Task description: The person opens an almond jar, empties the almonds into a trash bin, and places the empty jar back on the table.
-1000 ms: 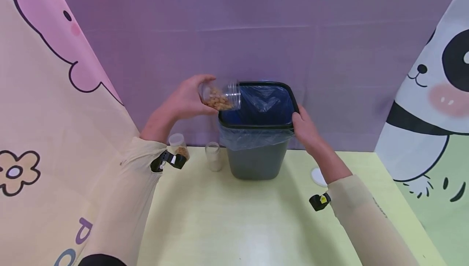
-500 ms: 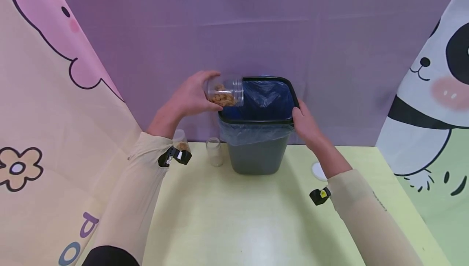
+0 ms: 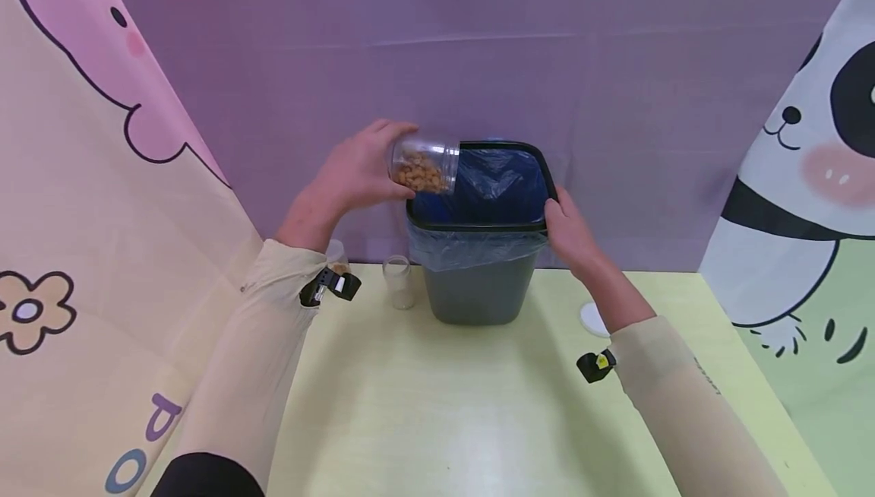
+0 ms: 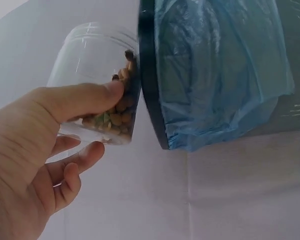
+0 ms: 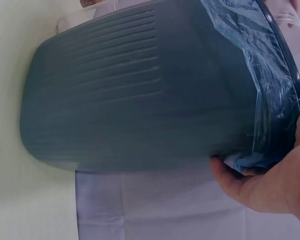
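My left hand grips a clear plastic jar, tipped on its side with its mouth over the left rim of a grey trash bin. Small brown nut-like pieces lie along the jar's lower side; the left wrist view shows a few green ones too. A blue bag lines the bin and folds over its black rim. My right hand holds the bin's right rim, thumb on top; in the right wrist view fingers curl under the edge.
A clear empty-looking cup stands left of the bin. Behind my left wrist, another clear container is partly hidden. A white round lid lies by my right forearm. A purple cloth wall rises behind the table.
My left hand has carried the tipped jar slightly rightward and up, so its mouth reaches farther over the bin. The right hand keeps its hold on the rim.
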`<state>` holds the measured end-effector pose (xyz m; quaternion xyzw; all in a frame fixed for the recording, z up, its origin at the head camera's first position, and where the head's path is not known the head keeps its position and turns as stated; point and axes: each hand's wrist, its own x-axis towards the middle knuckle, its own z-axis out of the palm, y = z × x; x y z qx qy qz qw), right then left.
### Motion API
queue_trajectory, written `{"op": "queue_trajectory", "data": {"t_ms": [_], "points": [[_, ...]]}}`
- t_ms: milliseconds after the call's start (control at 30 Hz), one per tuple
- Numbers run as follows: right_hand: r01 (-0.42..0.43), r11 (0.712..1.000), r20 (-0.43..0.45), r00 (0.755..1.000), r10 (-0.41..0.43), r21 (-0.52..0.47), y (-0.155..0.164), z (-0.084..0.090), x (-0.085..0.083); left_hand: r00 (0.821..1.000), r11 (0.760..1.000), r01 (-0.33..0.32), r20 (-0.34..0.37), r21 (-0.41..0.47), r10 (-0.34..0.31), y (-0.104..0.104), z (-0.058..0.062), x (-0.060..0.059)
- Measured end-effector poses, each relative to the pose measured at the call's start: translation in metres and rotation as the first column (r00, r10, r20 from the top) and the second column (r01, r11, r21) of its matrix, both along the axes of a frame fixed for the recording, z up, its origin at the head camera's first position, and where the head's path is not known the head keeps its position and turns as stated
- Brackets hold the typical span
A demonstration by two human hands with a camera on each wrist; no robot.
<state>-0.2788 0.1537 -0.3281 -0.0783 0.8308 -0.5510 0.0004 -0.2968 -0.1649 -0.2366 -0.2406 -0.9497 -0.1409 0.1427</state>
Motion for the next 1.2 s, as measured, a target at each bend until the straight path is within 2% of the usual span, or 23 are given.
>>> {"op": "queue_trajectory", "data": {"t_ms": [233, 500, 833, 1200], "points": [[-0.015, 1.0, 0.01, 1.0, 0.015, -0.007, -0.002, -0.001, 0.0, 1.0, 0.999, -0.006, -0.022, -0.052, 0.005, 0.008, -0.002, 0.003], [-0.004, 1.0, 0.005, 1.0, 0.004, -0.017, -0.001, -0.002, 0.002, 1.0, 0.999, -0.01, -0.023, -0.046, 0.009, 0.011, -0.005, 0.002], [0.003, 1.0, -0.001, 1.0, -0.003, -0.006, 0.001, 0.001, 0.003, 0.994, 0.993, 0.018, -0.108, -0.114, -0.03, 0.014, -0.004, 0.006], [0.005, 1.0, 0.025, 1.0, -0.005, 0.017, -0.001, 0.001, 0.002, 0.984, 0.992, 0.023, -0.171, -0.125, -0.044, 0.016, -0.008, 0.011]]}}
